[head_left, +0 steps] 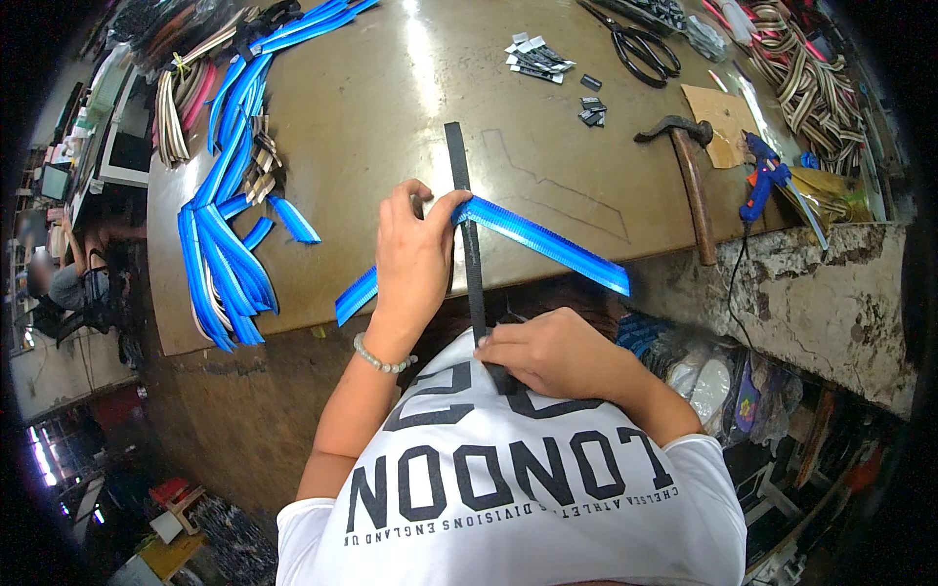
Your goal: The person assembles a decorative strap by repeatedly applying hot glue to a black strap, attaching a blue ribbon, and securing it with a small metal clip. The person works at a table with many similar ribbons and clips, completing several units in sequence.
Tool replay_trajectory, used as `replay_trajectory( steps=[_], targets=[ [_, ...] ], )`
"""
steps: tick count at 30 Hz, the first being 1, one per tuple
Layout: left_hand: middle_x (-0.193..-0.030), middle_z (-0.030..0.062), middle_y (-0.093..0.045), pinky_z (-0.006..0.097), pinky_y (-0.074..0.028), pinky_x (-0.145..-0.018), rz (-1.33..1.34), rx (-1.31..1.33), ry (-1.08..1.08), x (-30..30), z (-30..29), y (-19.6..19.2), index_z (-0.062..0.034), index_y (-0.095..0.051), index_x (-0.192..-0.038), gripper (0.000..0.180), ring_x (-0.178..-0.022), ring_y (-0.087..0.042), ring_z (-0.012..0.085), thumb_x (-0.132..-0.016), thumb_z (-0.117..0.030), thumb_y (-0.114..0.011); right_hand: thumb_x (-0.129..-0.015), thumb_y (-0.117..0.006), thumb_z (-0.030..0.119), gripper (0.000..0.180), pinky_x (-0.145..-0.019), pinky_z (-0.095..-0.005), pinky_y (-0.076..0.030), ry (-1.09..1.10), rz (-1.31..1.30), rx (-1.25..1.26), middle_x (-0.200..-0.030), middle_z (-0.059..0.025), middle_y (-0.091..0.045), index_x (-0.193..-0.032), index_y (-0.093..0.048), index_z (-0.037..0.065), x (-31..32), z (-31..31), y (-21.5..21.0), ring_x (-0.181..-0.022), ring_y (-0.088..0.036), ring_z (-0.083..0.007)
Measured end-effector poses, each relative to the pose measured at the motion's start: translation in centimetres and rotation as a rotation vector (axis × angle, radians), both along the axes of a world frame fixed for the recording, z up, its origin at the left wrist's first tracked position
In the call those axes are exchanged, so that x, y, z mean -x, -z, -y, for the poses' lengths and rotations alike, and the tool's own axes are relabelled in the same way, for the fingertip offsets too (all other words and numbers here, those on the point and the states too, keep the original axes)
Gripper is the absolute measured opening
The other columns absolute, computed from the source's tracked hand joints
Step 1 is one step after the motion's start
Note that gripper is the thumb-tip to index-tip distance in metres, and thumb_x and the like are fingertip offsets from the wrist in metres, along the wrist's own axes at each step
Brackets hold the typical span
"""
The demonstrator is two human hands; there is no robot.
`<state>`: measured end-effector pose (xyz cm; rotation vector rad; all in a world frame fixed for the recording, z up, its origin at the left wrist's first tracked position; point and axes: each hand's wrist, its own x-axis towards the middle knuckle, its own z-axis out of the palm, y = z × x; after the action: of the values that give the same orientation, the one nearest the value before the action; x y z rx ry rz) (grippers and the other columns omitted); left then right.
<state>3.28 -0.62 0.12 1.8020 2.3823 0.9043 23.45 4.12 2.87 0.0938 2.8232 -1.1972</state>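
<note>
A blue ribbed strap (552,244) is bent at a peak near the table's front edge, its two ends slanting down left and right. My left hand (410,249) is closed on that peak, thumb and fingers pinching it where a narrow black strip (475,278) crosses. The strip runs from the tabletop toward my body, over the edge. Its near end is pinched by my right hand (562,354), in front of my shirt. Part of the blue strap is hidden behind my left hand and wrist.
Bundled blue straps (230,264) lie at the left. Small black labels (537,59) and black-handled scissors (642,49) are at the back. A hammer (692,186), a cardboard piece (718,127) and a blue glue gun (764,181) lie right. A person (68,278) sits far left.
</note>
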Motion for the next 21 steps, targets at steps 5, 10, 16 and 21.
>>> replay_trajectory(
  steps=[5,10,16,21],
  targets=[
    [-0.108,0.0140,-0.054,0.043,-0.047,-0.082,0.030,-0.050,0.038,0.4,-0.2,0.3,-0.0108,-0.065,-0.112,0.029,-0.096,-0.055,0.0323,-0.085,0.000,-0.065,-0.081,-0.071,0.008,0.047,-0.073,-0.0358,-0.059,0.169,0.154,0.396,-0.111,-0.0134,-0.072,-0.127,-0.061,0.006,-4.8,-4.5,-2.4,-0.083,-0.073,-0.0259],
    [-0.102,0.0173,-0.054,0.040,-0.048,-0.079,0.145,-0.188,-0.012,0.5,-0.7,0.4,0.0016,-0.056,-0.105,0.018,-0.088,-0.058,0.0318,-0.088,0.004,-0.062,-0.085,-0.080,0.033,0.035,-0.066,-0.0255,-0.044,1.813,-0.290,-0.256,-0.072,0.0007,-0.053,-0.089,-0.062,0.003,-17.4,-15.1,1.5,-0.062,-0.048,-0.0104],
    [-0.096,0.0160,-0.056,0.041,-0.047,-0.078,0.269,-0.115,-0.031,-0.7,1.4,-0.1,0.0002,-0.059,-0.100,0.013,-0.089,-0.057,0.0334,-0.089,-0.003,-0.064,-0.087,-0.076,0.042,0.050,-0.067,-0.0308,-0.053,1.741,-0.514,-0.463,-0.092,-0.0107,-0.066,-0.107,-0.057,-0.001,-20.4,-24.5,6.9,-0.075,-0.066,-0.0160],
    [-0.094,0.0143,-0.057,0.041,-0.047,-0.078,0.134,-0.148,-0.008,0.2,0.4,0.7,0.0003,-0.063,-0.102,0.015,-0.088,-0.055,0.0321,-0.088,-0.006,-0.067,-0.092,-0.072,0.033,0.042,-0.050,-0.0245,-0.048,1.511,-0.527,-0.104,-0.089,-0.0055,-0.068,-0.116,-0.055,0.004,-9.5,-19.7,-1.7,-0.062,-0.061,-0.0097]
  ],
)
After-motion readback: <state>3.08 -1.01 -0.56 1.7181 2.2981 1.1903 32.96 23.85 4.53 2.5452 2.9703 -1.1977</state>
